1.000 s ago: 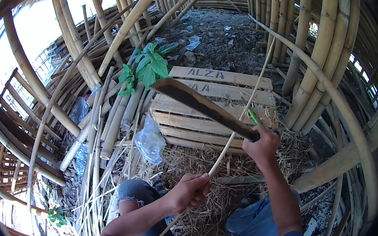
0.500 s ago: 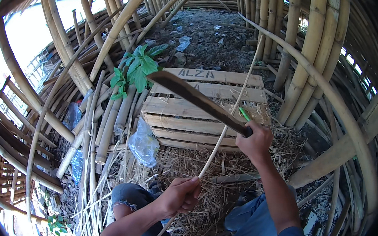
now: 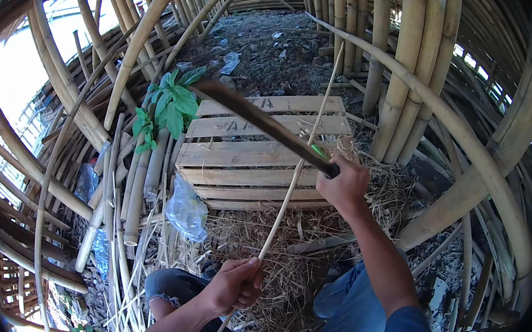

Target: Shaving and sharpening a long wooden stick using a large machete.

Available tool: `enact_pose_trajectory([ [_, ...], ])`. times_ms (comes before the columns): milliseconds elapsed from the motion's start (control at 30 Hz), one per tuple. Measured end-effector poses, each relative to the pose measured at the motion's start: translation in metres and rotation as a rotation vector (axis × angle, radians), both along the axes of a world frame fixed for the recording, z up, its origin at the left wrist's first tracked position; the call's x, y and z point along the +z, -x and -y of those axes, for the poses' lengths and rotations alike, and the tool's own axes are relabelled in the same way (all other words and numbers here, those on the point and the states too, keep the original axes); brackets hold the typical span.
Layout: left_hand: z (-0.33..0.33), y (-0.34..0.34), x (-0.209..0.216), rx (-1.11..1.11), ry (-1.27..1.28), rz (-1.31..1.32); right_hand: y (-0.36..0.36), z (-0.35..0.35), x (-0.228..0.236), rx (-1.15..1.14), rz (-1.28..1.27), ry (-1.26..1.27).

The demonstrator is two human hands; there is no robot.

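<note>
My left hand (image 3: 235, 285) is closed around a long, thin bamboo strip (image 3: 282, 212). The strip slants up and away from my lap, its far end reaching past a wooden slatted crate (image 3: 234, 156). In my right hand (image 3: 345, 182) is the handle of a machete (image 3: 264, 124) with a long dark blade. That blade points to the upper left, above the crate, and crosses the strip in the picture; whether the two touch I cannot tell. A small bright green thing (image 3: 319, 151) shows beside my right hand; its kind is unclear.
Shavings (image 3: 295, 260) cover the ground before my knees. A crumpled clear plastic bag (image 3: 186, 209) and a leafy green plant (image 3: 171, 107) are left of the crate. Bamboo poles (image 3: 412, 71) stand at the right, and cut bamboo lengths (image 3: 136, 201) lie at the left.
The whole view has shifted slightly, so the crate and poles appear further left. Both hands keep their holds, and the machete blade is a little blurred now.
</note>
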State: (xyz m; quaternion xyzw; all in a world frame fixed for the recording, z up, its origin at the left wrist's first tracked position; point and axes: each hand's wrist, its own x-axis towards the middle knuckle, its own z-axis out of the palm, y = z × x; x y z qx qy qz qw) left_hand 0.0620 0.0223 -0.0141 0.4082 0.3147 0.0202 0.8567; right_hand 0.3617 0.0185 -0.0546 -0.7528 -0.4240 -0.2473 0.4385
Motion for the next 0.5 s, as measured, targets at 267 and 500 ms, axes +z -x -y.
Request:
enact_pose_trajectory([
  [267, 0.002, 0.008, -0.003, -0.045, 0.01, -0.039, -0.013, 0.006, -0.004, -0.062, -0.031, 0.039],
  [500, 0.015, 0.03, -0.001, -0.071, -0.001, -0.059, -0.032, 0.01, 0.006, -0.127, -0.103, 0.009],
])
